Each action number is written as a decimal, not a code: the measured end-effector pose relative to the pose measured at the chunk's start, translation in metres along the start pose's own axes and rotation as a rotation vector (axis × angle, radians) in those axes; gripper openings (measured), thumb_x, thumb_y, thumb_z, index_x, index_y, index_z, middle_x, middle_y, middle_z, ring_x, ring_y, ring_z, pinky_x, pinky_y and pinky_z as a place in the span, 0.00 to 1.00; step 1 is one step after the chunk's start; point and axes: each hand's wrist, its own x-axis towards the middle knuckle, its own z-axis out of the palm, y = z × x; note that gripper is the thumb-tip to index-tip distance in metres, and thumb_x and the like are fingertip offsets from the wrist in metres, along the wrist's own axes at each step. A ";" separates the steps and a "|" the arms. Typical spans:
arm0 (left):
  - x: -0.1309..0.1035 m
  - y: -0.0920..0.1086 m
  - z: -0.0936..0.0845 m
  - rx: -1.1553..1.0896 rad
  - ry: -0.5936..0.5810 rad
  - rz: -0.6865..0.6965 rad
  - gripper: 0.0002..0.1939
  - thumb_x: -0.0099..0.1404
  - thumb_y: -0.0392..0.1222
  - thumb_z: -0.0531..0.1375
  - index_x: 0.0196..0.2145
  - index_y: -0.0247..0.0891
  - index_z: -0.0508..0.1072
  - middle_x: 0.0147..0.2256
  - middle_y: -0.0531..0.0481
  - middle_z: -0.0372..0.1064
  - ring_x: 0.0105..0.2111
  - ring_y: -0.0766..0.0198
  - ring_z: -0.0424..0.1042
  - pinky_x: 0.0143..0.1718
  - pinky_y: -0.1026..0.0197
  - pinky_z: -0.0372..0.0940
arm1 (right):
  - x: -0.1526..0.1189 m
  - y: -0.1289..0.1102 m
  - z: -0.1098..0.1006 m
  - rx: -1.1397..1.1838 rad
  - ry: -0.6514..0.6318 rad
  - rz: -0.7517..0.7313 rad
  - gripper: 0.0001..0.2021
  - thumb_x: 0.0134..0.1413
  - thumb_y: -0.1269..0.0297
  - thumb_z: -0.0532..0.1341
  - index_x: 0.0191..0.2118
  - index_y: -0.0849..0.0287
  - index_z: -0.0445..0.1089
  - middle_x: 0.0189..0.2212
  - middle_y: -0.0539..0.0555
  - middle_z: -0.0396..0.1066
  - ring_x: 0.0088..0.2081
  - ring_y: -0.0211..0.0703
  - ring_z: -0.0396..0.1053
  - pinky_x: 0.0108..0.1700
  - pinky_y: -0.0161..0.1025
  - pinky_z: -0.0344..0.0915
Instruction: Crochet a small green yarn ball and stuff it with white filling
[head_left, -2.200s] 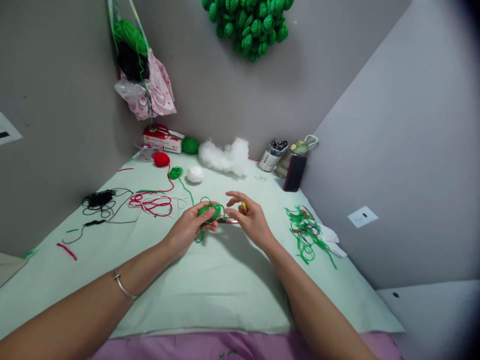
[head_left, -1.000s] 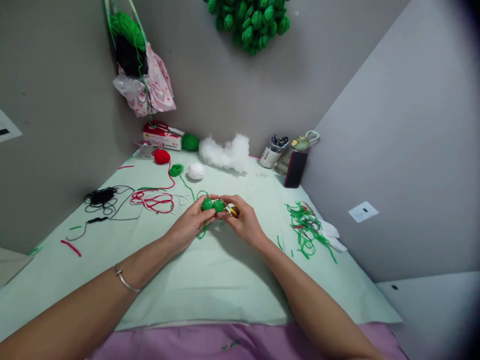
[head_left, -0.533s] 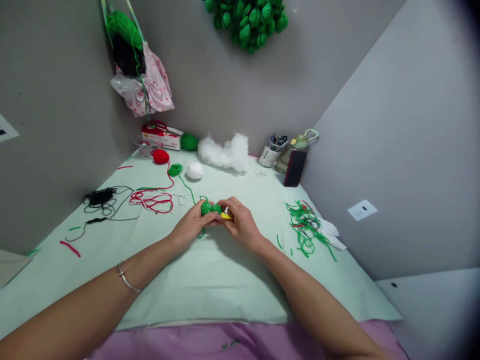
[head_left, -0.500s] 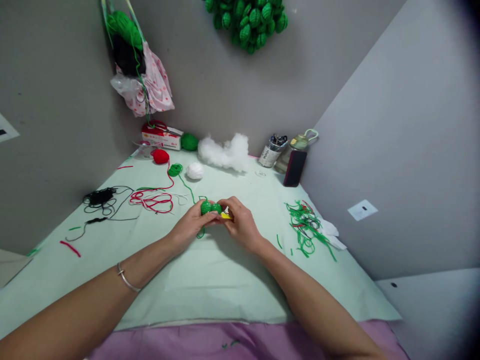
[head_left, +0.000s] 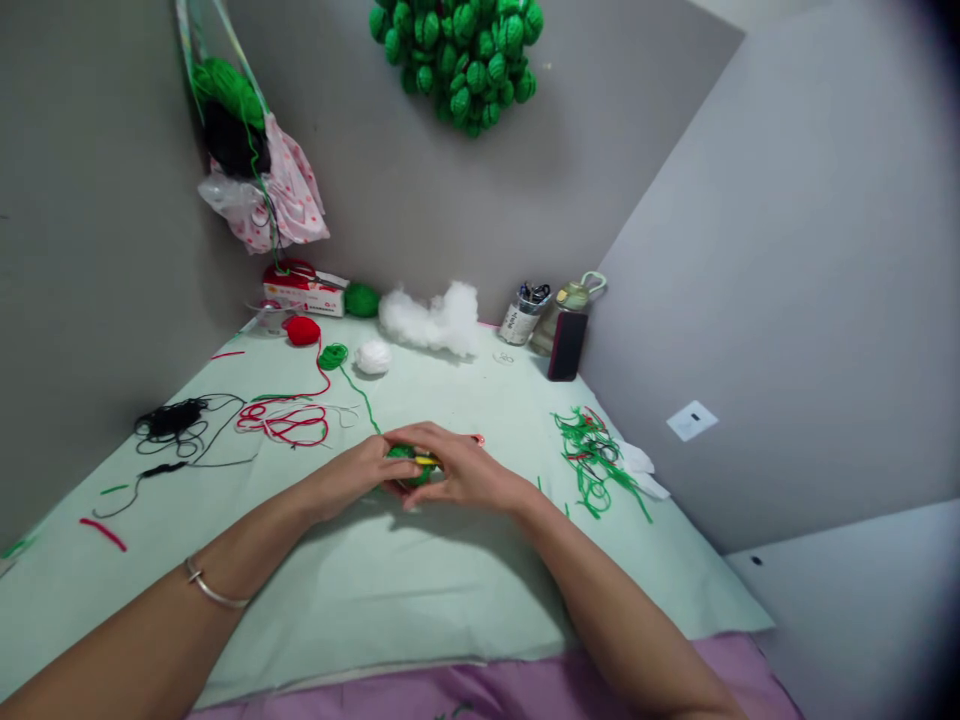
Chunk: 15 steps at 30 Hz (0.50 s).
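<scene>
Near the middle of the table, my left hand [head_left: 358,474] is closed round a small green crocheted piece [head_left: 405,453], partly hidden by fingers. A green strand runs from it to a small green yarn bundle [head_left: 333,357]. My right hand [head_left: 472,470] meets the left, its fingers curled over the piece. In it is a crochet hook [head_left: 427,461] with a yellow part showing; a small red end shows behind the knuckles. The hook's tip is hidden.
Red yarn [head_left: 303,331], white yarn [head_left: 373,357] and stuffing [head_left: 431,318] lie toward the back. Black yarn [head_left: 171,418] is left; green scraps [head_left: 596,460] are right. A phone [head_left: 568,346] leans against a bottle. Scissors [head_left: 300,270] rest on a box.
My right hand has moved over the green piece and turned, covering more of it. The piece showed two round green lumps before. The camera view has shifted slightly.
</scene>
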 end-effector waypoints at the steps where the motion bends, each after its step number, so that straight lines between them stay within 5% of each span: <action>1: -0.001 0.002 -0.002 0.026 -0.039 -0.016 0.07 0.61 0.39 0.68 0.38 0.36 0.81 0.30 0.48 0.79 0.28 0.60 0.76 0.32 0.61 0.69 | 0.000 -0.002 0.000 -0.024 -0.047 0.029 0.39 0.50 0.58 0.76 0.67 0.44 0.64 0.58 0.57 0.73 0.59 0.53 0.71 0.59 0.46 0.67; 4: -0.004 0.011 -0.008 0.090 -0.143 -0.080 0.07 0.61 0.41 0.67 0.38 0.36 0.80 0.31 0.47 0.80 0.30 0.59 0.77 0.35 0.59 0.70 | -0.002 -0.006 -0.002 -0.055 -0.098 0.171 0.36 0.50 0.54 0.75 0.64 0.48 0.67 0.48 0.55 0.77 0.49 0.51 0.73 0.50 0.43 0.66; 8: -0.006 0.018 -0.019 0.110 -0.201 -0.154 0.08 0.62 0.41 0.68 0.36 0.35 0.78 0.32 0.45 0.80 0.31 0.58 0.79 0.33 0.60 0.69 | -0.006 -0.002 -0.011 0.117 -0.067 0.299 0.12 0.58 0.55 0.70 0.42 0.57 0.77 0.28 0.49 0.70 0.33 0.40 0.63 0.40 0.38 0.58; 10: -0.006 0.017 -0.022 0.072 -0.181 -0.147 0.08 0.63 0.43 0.68 0.35 0.36 0.76 0.31 0.46 0.79 0.29 0.59 0.79 0.32 0.61 0.69 | -0.008 0.003 -0.019 0.217 -0.063 0.299 0.13 0.62 0.53 0.65 0.34 0.59 0.75 0.24 0.47 0.65 0.29 0.36 0.58 0.35 0.36 0.56; 15: 0.001 0.008 -0.022 -0.103 0.001 -0.032 0.11 0.66 0.47 0.67 0.39 0.37 0.74 0.33 0.48 0.77 0.33 0.64 0.78 0.38 0.63 0.72 | -0.007 0.026 -0.048 0.403 0.145 0.338 0.22 0.63 0.42 0.58 0.37 0.59 0.71 0.17 0.39 0.47 0.21 0.32 0.43 0.25 0.34 0.45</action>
